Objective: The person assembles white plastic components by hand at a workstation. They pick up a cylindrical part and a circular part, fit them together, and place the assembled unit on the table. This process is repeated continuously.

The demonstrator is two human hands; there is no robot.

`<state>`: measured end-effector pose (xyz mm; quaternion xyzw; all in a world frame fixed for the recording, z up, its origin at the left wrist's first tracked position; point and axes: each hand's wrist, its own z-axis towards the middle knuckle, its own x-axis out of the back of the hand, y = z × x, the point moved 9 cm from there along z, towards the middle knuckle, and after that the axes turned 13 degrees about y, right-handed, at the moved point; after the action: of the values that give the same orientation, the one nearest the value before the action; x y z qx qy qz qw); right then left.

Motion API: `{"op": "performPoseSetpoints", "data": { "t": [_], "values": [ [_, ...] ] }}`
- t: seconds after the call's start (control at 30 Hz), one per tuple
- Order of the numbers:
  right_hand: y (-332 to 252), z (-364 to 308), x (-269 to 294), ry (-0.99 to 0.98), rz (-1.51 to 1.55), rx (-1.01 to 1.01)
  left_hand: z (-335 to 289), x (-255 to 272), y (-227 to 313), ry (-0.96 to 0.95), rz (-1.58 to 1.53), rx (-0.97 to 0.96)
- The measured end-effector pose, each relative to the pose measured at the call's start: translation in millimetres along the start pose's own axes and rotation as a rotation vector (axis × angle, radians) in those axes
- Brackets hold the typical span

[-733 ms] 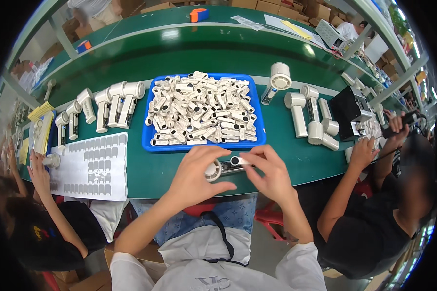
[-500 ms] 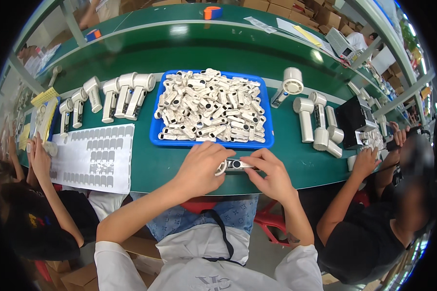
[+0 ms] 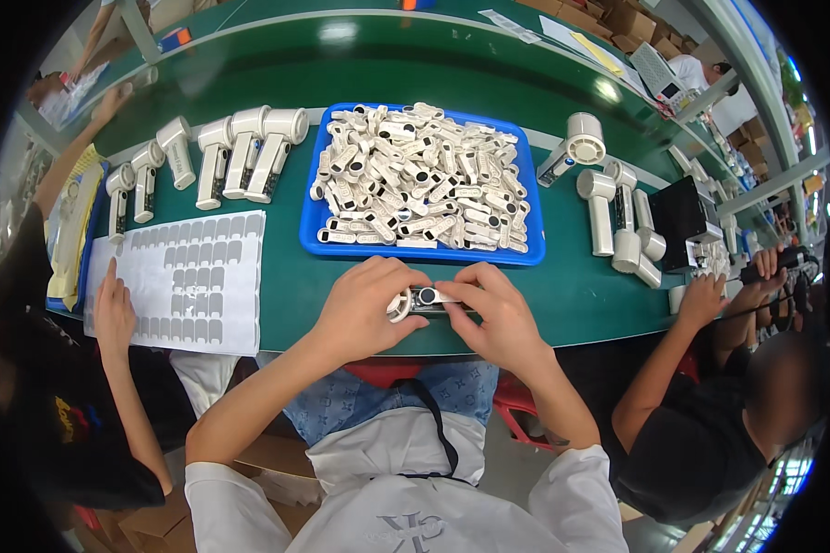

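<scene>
Both my hands hold one small white plastic part with a dark round button, just above the near edge of the green table. My left hand grips its left end, my right hand pinches its right end. Right behind them sits a blue tray heaped with several similar white parts.
A white sheet of grey stickers lies at my left, with another person's hand on it. White handheld fan bodies stand in rows at the left and right. A person in black works at my right beside a black box.
The view has shifted slightly. My hands stay together on the same white part near the table edge, with only small finger movements.
</scene>
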<state>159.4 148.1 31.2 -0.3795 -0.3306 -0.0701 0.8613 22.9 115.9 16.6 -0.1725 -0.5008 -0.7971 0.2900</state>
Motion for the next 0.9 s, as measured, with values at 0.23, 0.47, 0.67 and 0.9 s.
{"op": "performPoseSetpoints", "data": {
  "t": [0.23,0.47,0.67,0.9],
  "values": [
    [-12,1,-2,-0.024,-0.078,0.065,-5,0,-2,0.073,-0.015,-0.004],
    [-30,-2,-13,-0.053,-0.387,0.202,-10,1,1,0.125,-0.006,-0.086],
    [-8,4,-4,-0.228,-0.110,0.048,-21,3,19,0.151,0.110,-0.163],
    [6,-37,-16,-0.352,0.036,0.129,-43,-32,31,-0.016,0.368,0.052]
  ]
}}
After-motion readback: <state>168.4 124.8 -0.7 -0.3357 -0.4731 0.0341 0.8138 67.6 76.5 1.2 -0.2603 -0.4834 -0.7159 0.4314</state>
